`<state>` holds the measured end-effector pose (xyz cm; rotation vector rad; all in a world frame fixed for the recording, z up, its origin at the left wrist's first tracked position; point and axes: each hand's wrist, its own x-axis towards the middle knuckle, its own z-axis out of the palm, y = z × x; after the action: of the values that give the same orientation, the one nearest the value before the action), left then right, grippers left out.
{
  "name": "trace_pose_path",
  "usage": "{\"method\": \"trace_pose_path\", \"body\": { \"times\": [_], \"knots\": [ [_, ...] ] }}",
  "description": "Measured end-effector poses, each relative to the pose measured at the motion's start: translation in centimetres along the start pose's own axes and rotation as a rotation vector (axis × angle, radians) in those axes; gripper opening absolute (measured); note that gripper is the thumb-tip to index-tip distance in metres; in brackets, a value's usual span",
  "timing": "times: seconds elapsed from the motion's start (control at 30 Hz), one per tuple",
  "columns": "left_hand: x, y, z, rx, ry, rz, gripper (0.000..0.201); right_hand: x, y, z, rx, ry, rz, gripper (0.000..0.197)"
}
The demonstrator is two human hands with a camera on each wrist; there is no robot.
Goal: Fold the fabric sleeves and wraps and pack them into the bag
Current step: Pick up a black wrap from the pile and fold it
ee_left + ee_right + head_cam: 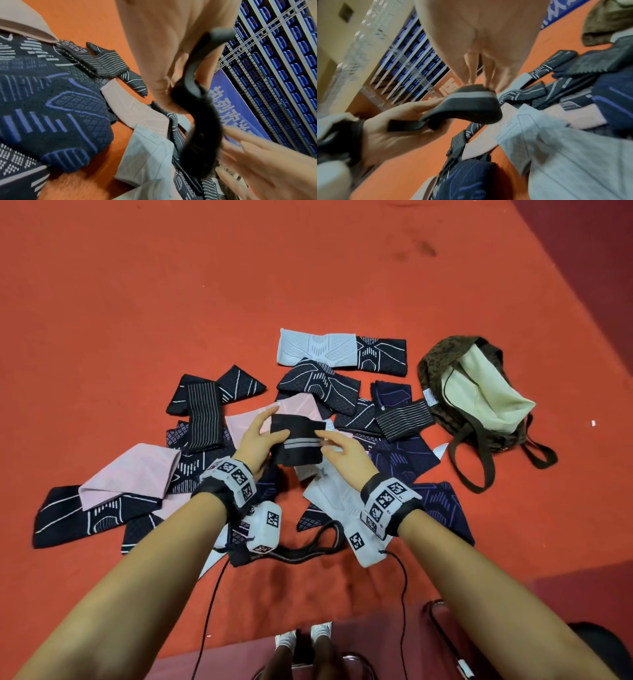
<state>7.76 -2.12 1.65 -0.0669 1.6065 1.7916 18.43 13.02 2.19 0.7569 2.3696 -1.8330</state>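
A black wrap [296, 445] with a grey stripe is held up flat between both hands above the pile. My left hand [263, 429] grips its left edge, fingers on top and thumb along the front. My right hand [325, 443] pinches the right edge at the stripe. In the left wrist view the wrap [197, 121] hangs edge-on beside my palm. In the right wrist view the wrap [467, 105] curves between the left hand [399, 121] and my right fingertips. The brown bag [479, 392] lies open at the right and shows its cream lining.
Several loose sleeves and wraps, black patterned [318, 383], pink [130, 474], light grey [315, 347] and navy [438, 505], lie scattered on the orange-red floor [171, 285]. A thin black strap [308, 551] lies near my wrists. Shoes [303, 637] and a metal frame [442, 635] sit at the bottom edge.
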Motion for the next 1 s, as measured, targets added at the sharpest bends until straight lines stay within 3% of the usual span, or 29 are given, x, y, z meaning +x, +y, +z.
{"method": "trace_pose_path", "body": {
  "times": [0.07,0.17,0.27,0.33,0.43,0.5,0.57,0.67,0.77,0.93,1.0],
  "knots": [
    [0.0,0.5,-0.3,0.010,-0.085,-0.011,0.044,0.4,0.4,-0.7,0.012,0.061,0.070,0.048],
    [0.3,1.0,-0.5,-0.006,-0.150,-0.035,0.040,1.0,0.8,-1.5,0.248,0.011,0.279,0.068],
    [0.7,0.8,-0.3,0.046,-0.123,-0.040,0.033,1.0,0.8,-1.9,0.440,-0.065,0.326,0.041],
    [0.7,0.3,0.1,0.168,-0.121,-0.037,0.032,1.1,0.9,-2.0,0.502,-0.025,0.291,0.031],
    [0.9,-0.8,0.7,0.312,-0.191,-0.041,0.061,1.0,1.1,-2.2,0.489,0.021,0.277,0.011],
    [1.0,-1.5,1.1,0.437,-0.188,0.005,0.063,1.0,1.8,-2.2,0.421,0.065,0.298,0.003],
    [1.3,-2.2,2.1,0.517,-0.159,0.053,0.053,0.9,3.3,-2.7,0.358,0.120,0.315,0.016],
    [1.6,-3.2,4.9,0.587,-0.140,0.104,0.033,-0.1,5.0,-4.6,0.358,0.193,0.349,0.020],
    [2.4,-5.0,9.1,0.692,-0.179,0.127,0.024,-2.0,7.1,-8.3,0.300,0.261,0.361,0.038],
    [2.1,-8.2,18.6,0.664,-0.359,-0.034,0.032,-5.4,11.0,-16.5,0.317,0.359,0.407,0.020],
    [1.8,-10.5,21.5,0.605,-0.412,-0.139,0.026,-6.9,12.9,-19.7,0.231,0.335,0.442,0.020]
  ]
}}
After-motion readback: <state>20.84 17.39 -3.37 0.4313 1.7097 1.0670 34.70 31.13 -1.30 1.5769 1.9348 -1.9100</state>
